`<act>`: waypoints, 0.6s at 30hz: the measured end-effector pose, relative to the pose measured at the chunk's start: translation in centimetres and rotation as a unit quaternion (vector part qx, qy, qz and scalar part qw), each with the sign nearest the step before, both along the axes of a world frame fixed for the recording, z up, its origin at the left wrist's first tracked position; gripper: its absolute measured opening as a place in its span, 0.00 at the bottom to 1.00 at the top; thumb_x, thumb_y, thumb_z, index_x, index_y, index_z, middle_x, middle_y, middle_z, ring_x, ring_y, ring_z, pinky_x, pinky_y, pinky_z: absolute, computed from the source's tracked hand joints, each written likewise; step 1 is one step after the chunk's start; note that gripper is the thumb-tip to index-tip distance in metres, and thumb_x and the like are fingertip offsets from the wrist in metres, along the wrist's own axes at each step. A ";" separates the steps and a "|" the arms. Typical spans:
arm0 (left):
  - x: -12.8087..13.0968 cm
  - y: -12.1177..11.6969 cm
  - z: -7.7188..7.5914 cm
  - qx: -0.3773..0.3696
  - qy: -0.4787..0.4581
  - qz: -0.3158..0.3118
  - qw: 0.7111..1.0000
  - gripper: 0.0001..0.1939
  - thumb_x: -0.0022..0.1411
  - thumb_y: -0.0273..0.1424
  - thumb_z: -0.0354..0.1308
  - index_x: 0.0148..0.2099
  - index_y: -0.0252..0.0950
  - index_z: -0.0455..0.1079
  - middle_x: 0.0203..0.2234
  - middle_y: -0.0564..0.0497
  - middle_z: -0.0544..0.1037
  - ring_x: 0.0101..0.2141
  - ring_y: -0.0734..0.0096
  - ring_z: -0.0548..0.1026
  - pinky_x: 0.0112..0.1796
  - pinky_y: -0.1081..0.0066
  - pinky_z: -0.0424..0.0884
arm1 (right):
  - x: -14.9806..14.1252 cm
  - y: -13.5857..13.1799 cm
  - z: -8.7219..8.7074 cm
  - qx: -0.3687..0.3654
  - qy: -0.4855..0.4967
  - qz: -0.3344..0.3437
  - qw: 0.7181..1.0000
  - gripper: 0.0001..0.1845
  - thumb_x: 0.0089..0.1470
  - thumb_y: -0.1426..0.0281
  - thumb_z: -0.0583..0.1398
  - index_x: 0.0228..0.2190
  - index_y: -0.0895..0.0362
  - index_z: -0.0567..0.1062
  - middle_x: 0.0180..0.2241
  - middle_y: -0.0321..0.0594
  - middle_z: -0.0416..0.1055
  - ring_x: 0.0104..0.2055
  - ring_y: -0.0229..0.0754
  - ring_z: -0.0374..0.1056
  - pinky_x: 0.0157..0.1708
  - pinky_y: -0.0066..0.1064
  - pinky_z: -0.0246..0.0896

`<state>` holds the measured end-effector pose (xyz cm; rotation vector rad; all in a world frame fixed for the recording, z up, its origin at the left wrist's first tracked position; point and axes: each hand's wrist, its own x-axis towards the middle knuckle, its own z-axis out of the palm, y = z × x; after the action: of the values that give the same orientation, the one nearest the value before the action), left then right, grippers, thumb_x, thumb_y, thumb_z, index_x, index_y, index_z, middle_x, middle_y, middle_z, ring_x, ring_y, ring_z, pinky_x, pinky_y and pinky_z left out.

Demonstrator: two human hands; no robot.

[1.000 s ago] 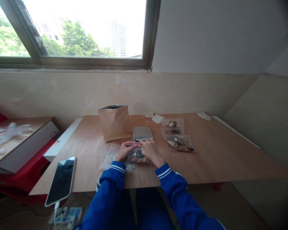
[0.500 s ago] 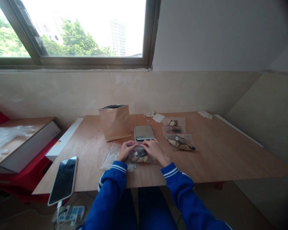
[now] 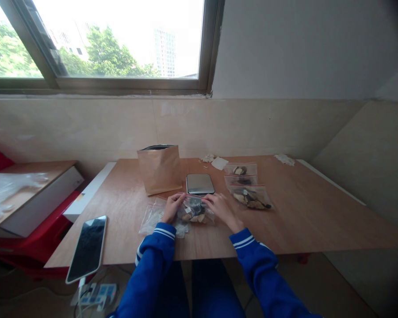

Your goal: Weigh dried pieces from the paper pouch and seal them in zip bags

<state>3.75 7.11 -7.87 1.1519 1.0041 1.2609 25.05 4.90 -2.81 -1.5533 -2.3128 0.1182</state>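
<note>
A small clear zip bag (image 3: 195, 210) with dark and pale pieces inside lies on the wooden table (image 3: 305, 212) in front of me. My left hand (image 3: 172, 206) pinches its top left corner and my right hand (image 3: 220, 206) pinches its top right end, both with fingers closed on the red-lined seal. Several empty clear bags (image 3: 152, 216) lie under and left of the left hand. A small silver scale (image 3: 199, 183) sits just behind the bag.
A brown paper pouch (image 3: 159, 168) stands open behind my left hand. Three filled zip bags (image 3: 247, 185) lie in a row at the right. A phone (image 3: 86, 247) overhangs the table's front left edge. White scraps (image 3: 214, 160) lie near the wall.
My right hand has slid right along the bag's top seal, away from the left hand. The left hand has stayed at the bag's left corner.
</note>
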 end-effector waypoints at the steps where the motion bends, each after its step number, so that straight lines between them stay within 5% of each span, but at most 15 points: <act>1: 0.0 0.0 0.0 -0.002 -0.002 -0.001 1.000 0.23 0.52 0.49 0.62 0.29 0.31 0.77 0.23 0.48 0.79 0.24 0.71 0.71 0.27 0.73 0.64 | 0.4 0.0 -0.1 -0.002 0.004 -0.004 1.000 0.15 0.64 0.62 0.53 0.35 0.53 0.77 0.35 0.39 0.77 0.40 0.42 0.70 0.40 0.31 0.52; 6: 0.1 -0.1 0.1 -0.004 -0.027 -0.028 0.999 0.23 0.54 0.49 0.61 0.29 0.31 0.76 0.24 0.48 0.79 0.24 0.72 0.72 0.28 0.74 0.65 | 1.3 -0.3 -0.8 -0.009 0.044 -0.001 0.999 0.12 0.63 0.67 0.54 0.33 0.53 0.76 0.34 0.36 0.78 0.38 0.42 0.73 0.40 0.30 0.53; 13: 0.0 0.0 0.1 -0.037 -0.064 0.016 0.997 0.27 0.53 0.53 0.58 0.29 0.30 0.74 0.21 0.48 0.77 0.18 0.76 0.67 0.20 0.75 0.58 | 2.3 0.1 -1.2 -0.038 0.092 0.024 0.995 0.13 0.62 0.66 0.53 0.32 0.56 0.75 0.31 0.39 0.77 0.36 0.42 0.72 0.35 0.28 0.57; 18: -0.1 0.2 0.0 -0.048 -0.114 -0.002 0.992 0.25 0.53 0.51 0.60 0.29 0.30 0.75 0.22 0.47 0.78 0.22 0.72 0.72 0.26 0.73 0.66 | 3.0 0.1 -1.2 -0.042 0.134 0.020 0.990 0.14 0.61 0.67 0.51 0.31 0.55 0.76 0.29 0.38 0.76 0.32 0.42 0.72 0.31 0.28 0.57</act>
<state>3.68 7.34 -7.92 0.9131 0.8817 1.2931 28.02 4.98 -4.01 -1.4308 -2.1522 0.4121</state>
